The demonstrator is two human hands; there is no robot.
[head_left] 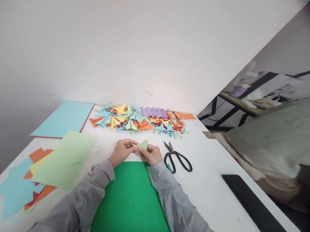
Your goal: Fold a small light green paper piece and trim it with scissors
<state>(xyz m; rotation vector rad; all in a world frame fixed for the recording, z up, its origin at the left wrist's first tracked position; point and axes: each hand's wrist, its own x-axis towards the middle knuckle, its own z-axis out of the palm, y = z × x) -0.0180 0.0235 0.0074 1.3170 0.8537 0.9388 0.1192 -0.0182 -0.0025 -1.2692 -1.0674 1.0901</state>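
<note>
The small folded green paper (144, 144) is located between the two hands, just beyond the far edge of the green mat (130, 202), and it is not possible to tell whether it touches the white surface (207, 195) below. The left hand (123, 152) has its thumb and finger pressed together on the left end of this paper, and the right hand (153, 154) pinches it from the right and from the near side, so neither hand is clearly the nearer one. The long axis of the paper seems to go crosswise, from the left fingers to the right, with one pointed corner directed up and to the right; the fingers hide a part of its folds. Straight ahead of both hands, a little apart from them, lies the heap of folded paper pieces (131, 124), spread in a wide band along the wall. The black-handled scissors (184, 160) rest to the right, nearer to the right hand, with the blades directed away from the person and the handles towards them. The large light green sheet (66, 157) lies to the left, on the side of the left hand.
</note>
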